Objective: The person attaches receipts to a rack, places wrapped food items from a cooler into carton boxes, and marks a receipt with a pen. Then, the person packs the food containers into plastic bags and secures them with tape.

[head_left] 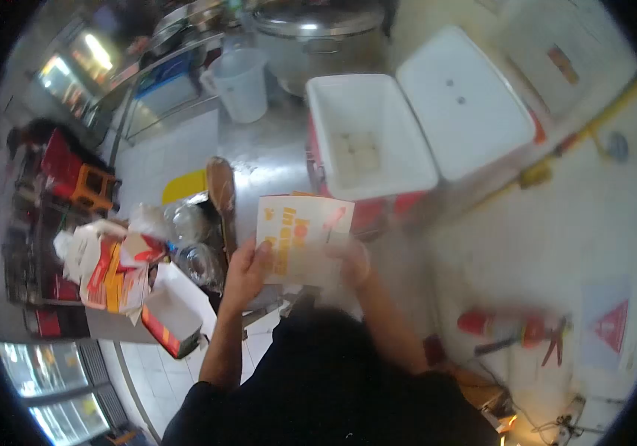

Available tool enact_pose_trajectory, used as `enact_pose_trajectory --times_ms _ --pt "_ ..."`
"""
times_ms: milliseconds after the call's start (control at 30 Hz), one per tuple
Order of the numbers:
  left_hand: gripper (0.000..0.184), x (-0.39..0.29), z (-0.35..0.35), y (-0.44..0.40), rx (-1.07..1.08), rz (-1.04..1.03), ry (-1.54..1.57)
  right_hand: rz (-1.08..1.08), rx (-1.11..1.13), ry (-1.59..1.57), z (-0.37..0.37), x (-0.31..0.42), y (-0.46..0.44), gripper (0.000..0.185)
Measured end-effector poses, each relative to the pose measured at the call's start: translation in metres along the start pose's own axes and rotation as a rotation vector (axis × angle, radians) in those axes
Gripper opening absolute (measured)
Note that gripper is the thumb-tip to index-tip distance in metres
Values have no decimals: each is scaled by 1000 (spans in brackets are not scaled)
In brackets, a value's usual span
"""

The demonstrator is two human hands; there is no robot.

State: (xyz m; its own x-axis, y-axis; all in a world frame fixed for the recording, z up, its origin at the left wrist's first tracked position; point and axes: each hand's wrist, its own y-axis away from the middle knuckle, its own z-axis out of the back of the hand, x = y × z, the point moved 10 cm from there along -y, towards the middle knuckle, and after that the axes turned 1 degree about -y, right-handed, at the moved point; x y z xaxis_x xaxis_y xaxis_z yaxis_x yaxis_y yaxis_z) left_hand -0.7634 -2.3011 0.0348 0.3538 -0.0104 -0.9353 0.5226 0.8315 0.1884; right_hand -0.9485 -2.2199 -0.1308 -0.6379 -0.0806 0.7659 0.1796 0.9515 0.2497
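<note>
Both of my hands hold a flat cream-coloured printed card (304,223) with yellow lettering and a small red picture at its upper right. It looks like a flattened food carton, and an orange edge shows behind its top. My left hand (250,269) is closed on its left edge with the thumb on the front. On the opposite edge, my right hand (353,263) grips it, the fingers partly blurred. Beyond the card lies the steel counter (277,160), with a long brown wooden paddle (221,189) just left of my hands.
An open white-lined red cooler (370,137) stands ahead, beside a large lidded pot (320,44) and a clear plastic pitcher (240,83). Printed cartons (114,271), an open box (177,305) and plastic-wrapped items (185,227) crowd the left. A fire extinguisher (508,329) is at the right.
</note>
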Motion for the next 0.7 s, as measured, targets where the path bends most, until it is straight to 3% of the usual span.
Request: enact_pose_trajectory --times_ms 33,67,133,267,333,367,433,467,567,600,700 --pt "34 -21 -10 0 -26 -99 -265 34 -27 1 4 6 6 43" --pt "35 -25 -25 3 2 -38 -340 56 -52 -4 6 12 13 42" --pt "39 -66 -80 24 204 -610 -327 99 -98 6 11 17 28 42" --pt "47 -93 -141 53 388 -711 -458 166 -176 88 23 33 60 41" --pt "55 -90 -144 23 536 -426 71 171 -188 186 31 53 83 40" --pt "55 -97 -146 17 552 -430 65 170 -178 254 32 62 91 40" --pt "63 -127 -125 7 200 -700 -255 128 -117 456 28 86 112 39" --pt "63 -129 -127 -1 221 -691 -261 98 -81 550 21 96 123 39" --pt "64 -121 -159 -22 486 -781 -327 1 -59 749 -4 129 142 38" --pt "63 -99 -179 -25 680 -796 -359 -32 -153 739 -8 142 144 37" --pt "57 -119 -189 -9 817 -623 -521 -126 -428 705 -12 177 151 34"
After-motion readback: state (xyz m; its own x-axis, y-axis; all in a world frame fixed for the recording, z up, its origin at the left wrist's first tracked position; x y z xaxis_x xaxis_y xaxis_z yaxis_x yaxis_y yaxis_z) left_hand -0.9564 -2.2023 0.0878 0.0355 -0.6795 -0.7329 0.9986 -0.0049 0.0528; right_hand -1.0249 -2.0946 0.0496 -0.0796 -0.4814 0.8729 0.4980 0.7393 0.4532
